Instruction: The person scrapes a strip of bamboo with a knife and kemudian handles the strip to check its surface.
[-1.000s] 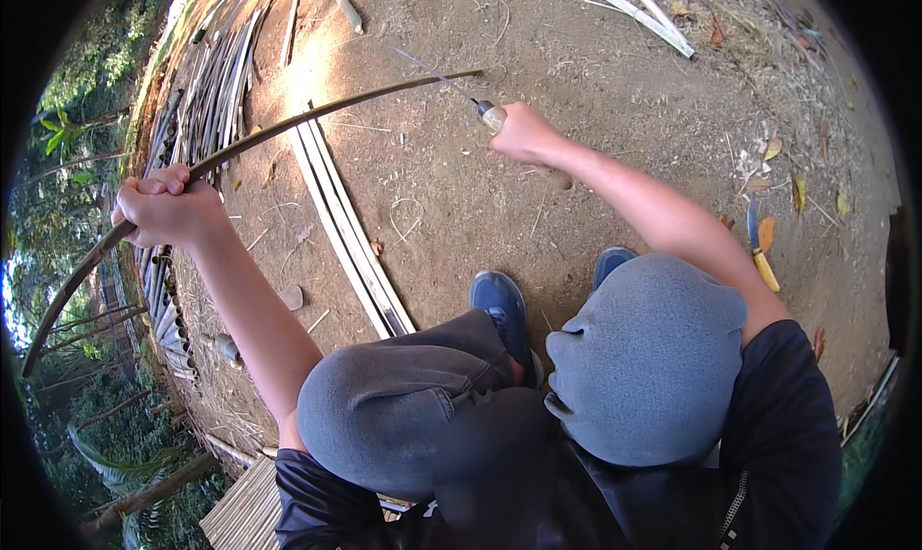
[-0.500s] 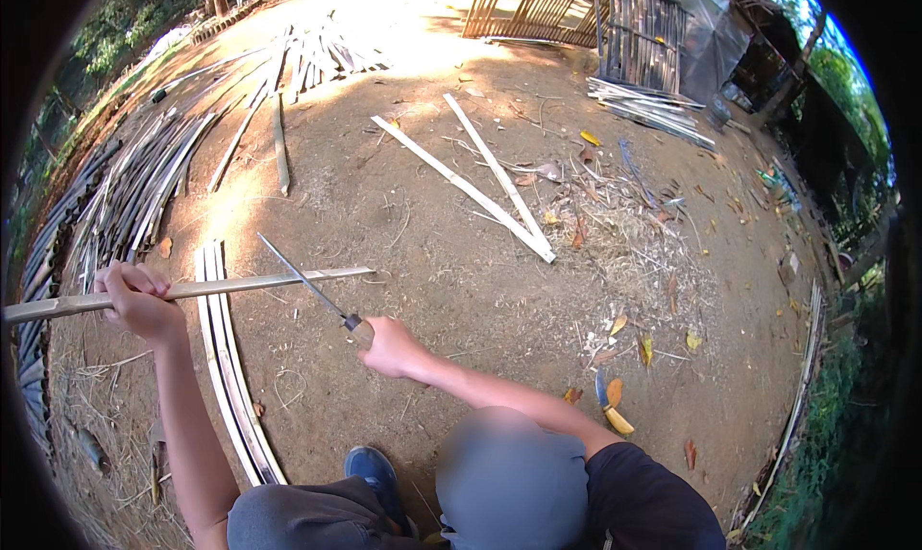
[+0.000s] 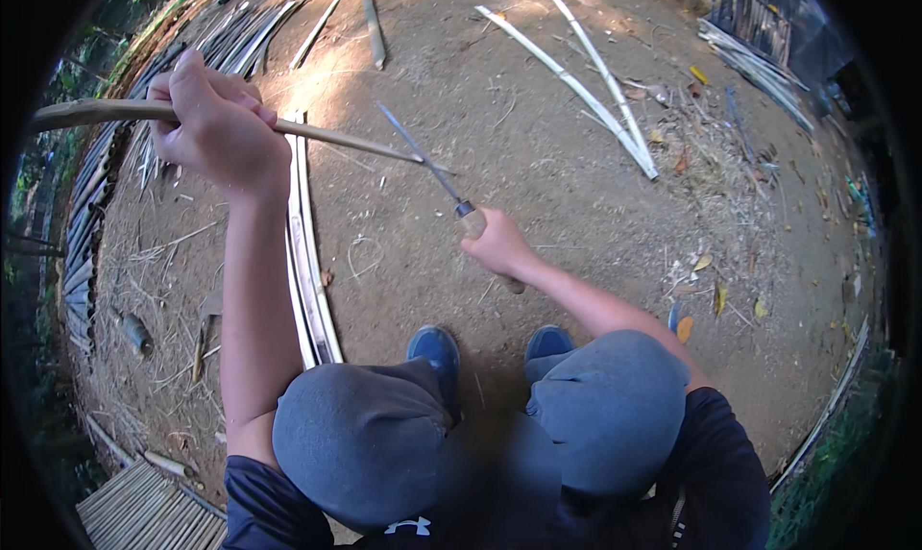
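Bamboo strip (image 3: 346, 140) slants above the ground (image 3: 403, 271), left hand (image 3: 216, 127) clasped round it, slim end at the knife (image 3: 444, 179) the right hand (image 3: 498, 244) clenches; I'd guess light, springy, best held mid-length.

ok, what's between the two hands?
Head view: the brown strip, reaching out of the left hand, and the knife in the right hand; they cross near the strip's tip, contact unclear. Behind them, pale strips on dirt.
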The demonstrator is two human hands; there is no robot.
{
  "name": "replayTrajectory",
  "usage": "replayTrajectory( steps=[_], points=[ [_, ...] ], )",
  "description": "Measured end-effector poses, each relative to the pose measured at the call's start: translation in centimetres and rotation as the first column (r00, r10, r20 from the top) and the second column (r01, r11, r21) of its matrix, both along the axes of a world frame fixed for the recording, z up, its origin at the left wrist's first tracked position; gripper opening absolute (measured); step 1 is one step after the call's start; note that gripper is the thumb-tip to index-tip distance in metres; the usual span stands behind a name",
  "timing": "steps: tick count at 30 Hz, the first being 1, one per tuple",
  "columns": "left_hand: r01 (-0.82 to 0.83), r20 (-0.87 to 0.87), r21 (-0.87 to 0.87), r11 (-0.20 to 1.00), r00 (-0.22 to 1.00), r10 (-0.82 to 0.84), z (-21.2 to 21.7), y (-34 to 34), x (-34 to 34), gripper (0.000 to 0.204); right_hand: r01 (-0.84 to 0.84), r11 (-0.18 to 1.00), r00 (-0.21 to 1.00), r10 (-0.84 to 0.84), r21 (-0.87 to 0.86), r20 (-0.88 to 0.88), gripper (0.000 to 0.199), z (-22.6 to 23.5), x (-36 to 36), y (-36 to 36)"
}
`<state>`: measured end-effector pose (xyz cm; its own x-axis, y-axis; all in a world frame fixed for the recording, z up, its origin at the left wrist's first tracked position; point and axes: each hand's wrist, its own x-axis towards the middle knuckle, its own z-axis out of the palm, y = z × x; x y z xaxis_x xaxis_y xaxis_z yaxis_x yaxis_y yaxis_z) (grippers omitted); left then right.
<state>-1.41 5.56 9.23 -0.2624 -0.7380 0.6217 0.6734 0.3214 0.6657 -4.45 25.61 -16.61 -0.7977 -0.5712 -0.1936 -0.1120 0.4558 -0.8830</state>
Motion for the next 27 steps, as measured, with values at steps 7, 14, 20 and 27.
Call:
replayTrajectory(
  steps=[7,14,20,27],
  points=[
    [-0.147,0.055,0.065,0.987,0.988,0.143,-0.4,-3.7,0.3,0.030,0.007,1.000,0.998,-0.005,-0.031,0.070,0.016,0.4,1.7,-2.1],
    [-0.196,0.078,0.087,0.977,0.979,0.190,-0.5,-5.8,-0.5,0.031,0.073,0.997,0.932,-0.075,0.019,0.355,0.017,-3.9,-1.3,-1.8],
    [-0.180,0.053,0.164,0.970,0.983,0.174,-0.5,-6.2,-0.4,0.038,-0.065,0.990,0.997,0.058,-0.128,-0.060,0.032,-2.4,0.6,-1.2],
    [0.063,0.014,0.085,0.994,0.998,-0.065,-1.6,-6.9,0.0,0.039,-0.011,0.998,0.944,0.033,-0.070,0.330,0.015,-1.1,-1.9,-0.5]
  ],
)
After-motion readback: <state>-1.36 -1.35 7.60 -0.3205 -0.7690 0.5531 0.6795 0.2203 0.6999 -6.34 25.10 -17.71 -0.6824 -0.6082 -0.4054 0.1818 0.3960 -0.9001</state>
